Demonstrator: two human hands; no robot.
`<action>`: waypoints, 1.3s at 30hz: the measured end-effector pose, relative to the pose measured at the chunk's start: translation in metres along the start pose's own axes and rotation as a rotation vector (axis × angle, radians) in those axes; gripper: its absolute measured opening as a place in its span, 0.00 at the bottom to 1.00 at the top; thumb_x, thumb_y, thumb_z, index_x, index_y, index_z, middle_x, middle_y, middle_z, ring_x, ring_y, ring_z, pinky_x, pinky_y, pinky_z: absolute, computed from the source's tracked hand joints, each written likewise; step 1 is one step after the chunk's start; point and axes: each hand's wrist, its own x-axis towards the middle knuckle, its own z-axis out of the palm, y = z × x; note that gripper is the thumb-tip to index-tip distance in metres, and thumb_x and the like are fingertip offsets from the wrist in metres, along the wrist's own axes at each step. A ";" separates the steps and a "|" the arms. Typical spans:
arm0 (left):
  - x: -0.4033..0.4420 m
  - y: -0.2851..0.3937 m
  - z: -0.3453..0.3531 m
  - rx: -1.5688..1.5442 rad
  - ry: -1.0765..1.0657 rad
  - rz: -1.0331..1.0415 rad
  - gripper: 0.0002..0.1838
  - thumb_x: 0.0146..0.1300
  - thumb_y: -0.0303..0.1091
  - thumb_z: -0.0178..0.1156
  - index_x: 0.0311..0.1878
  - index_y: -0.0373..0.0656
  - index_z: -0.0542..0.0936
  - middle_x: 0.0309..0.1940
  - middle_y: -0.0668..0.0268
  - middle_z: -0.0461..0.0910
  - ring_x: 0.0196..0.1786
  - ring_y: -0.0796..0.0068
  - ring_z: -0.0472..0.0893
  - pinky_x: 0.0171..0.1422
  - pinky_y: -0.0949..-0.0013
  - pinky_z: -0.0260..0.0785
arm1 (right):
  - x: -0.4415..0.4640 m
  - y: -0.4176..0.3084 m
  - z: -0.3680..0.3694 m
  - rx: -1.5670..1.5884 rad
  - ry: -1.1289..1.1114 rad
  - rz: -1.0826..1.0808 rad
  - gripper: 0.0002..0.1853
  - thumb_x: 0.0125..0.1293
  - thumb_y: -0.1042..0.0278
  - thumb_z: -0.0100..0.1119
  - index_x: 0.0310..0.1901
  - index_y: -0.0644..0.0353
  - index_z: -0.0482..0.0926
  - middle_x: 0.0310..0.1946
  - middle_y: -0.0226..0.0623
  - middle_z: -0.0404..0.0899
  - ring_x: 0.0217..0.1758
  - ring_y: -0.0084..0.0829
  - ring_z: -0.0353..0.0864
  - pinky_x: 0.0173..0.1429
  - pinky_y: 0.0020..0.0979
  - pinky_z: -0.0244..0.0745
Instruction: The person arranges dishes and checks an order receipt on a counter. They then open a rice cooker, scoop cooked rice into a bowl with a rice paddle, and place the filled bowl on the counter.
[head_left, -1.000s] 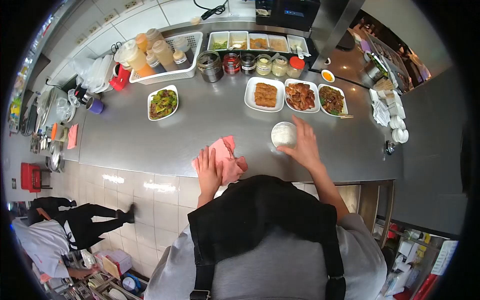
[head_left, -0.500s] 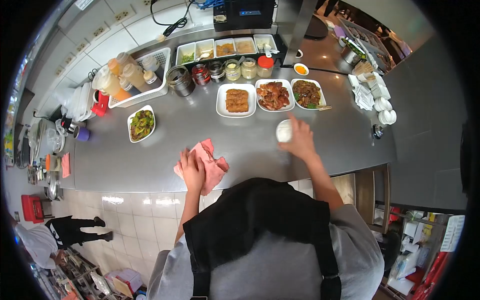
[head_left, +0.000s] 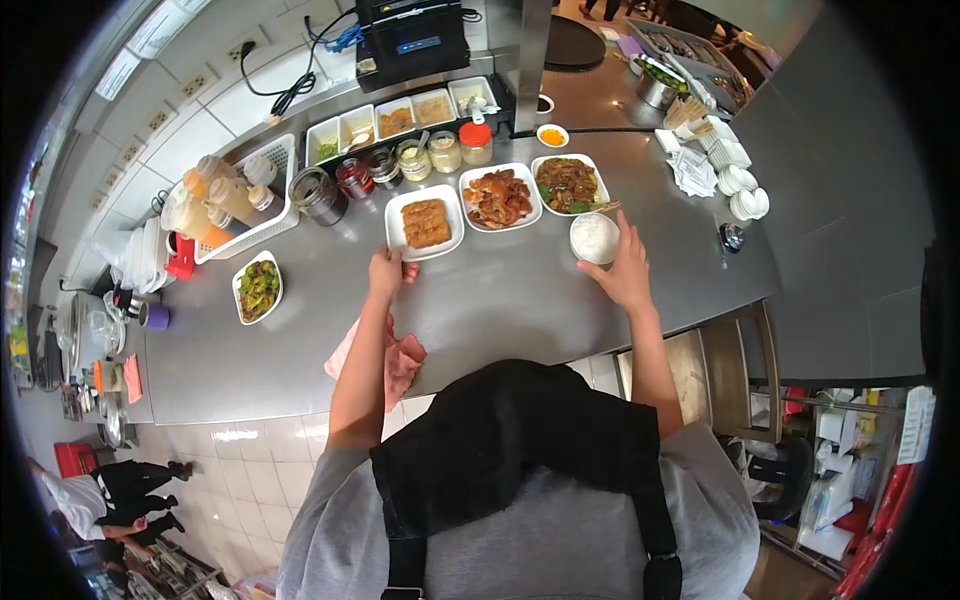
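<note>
Stainless steel is covering the table [head_left: 480,300] in the head view, and four square white dishes [head_left: 393,222] of food are standing on it. Three are forming a row: one is holding golden-brown rolls [head_left: 426,222], the next glazed brown meat [head_left: 500,197], the third a dark stir-fry [head_left: 567,183]. The fourth, with a green stir-fry [head_left: 259,287], is sitting well apart at the left. One white rice bowl [head_left: 600,260] is standing just in front of the dark stir-fry, and the right hand [head_left: 625,275] is gripping it loosely, thumb at the near side, fingers along the right. The left hand [head_left: 386,273] is curling at the near-left corner of the rolls' dish; whether it is pinching the rim, I cannot tell. Farther back, six jars [head_left: 354,178] are standing in a row, one wearing a red lid, and five white tubs [head_left: 460,92] are sitting side by side behind them.

One pink cloth [head_left: 403,365] is lying partly hidden under the left forearm [head_left: 360,365]. Squeeze bottles [head_left: 228,197] are overlapping too much in their white basket [head_left: 262,236] for a sure count. At lower left, another person [head_left: 85,505] is being cut off by the dark border.

A blue display is glowing on a black machine [head_left: 425,40], its characters too small to read. Writing on a sheet [head_left: 916,424] at the right edge is staying illegible.
</note>
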 end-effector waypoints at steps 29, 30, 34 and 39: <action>-0.159 0.006 0.013 0.325 0.307 0.268 0.11 0.73 0.35 0.56 0.47 0.37 0.80 0.35 0.55 0.85 0.39 0.62 0.86 0.43 0.61 0.78 | -0.013 -0.100 -0.005 0.590 -0.294 -0.402 0.13 0.68 0.60 0.62 0.46 0.60 0.81 0.40 0.42 0.81 0.42 0.44 0.81 0.46 0.42 0.75; -0.172 0.007 -0.007 0.403 0.351 0.200 0.10 0.72 0.35 0.57 0.46 0.38 0.80 0.38 0.54 0.85 0.43 0.60 0.86 0.47 0.61 0.77 | -0.012 -0.111 0.000 0.571 -0.349 -0.459 0.12 0.68 0.59 0.62 0.44 0.60 0.81 0.39 0.41 0.81 0.41 0.43 0.81 0.45 0.42 0.75; -0.206 -0.059 -0.044 0.713 0.446 0.408 0.13 0.69 0.34 0.58 0.53 0.41 0.81 0.55 0.50 0.80 0.60 0.51 0.78 0.64 0.55 0.70 | -0.003 -0.157 0.025 0.519 -0.453 -0.697 0.13 0.68 0.57 0.61 0.39 0.58 0.82 0.36 0.39 0.81 0.38 0.42 0.81 0.43 0.42 0.74; -0.219 -0.084 -0.038 1.064 0.277 0.298 0.34 0.73 0.52 0.48 0.79 0.54 0.57 0.80 0.52 0.47 0.81 0.46 0.45 0.80 0.40 0.35 | 0.086 -0.255 -0.003 0.978 -0.420 -0.720 0.12 0.73 0.61 0.57 0.48 0.61 0.82 0.33 0.31 0.82 0.38 0.24 0.81 0.43 0.29 0.76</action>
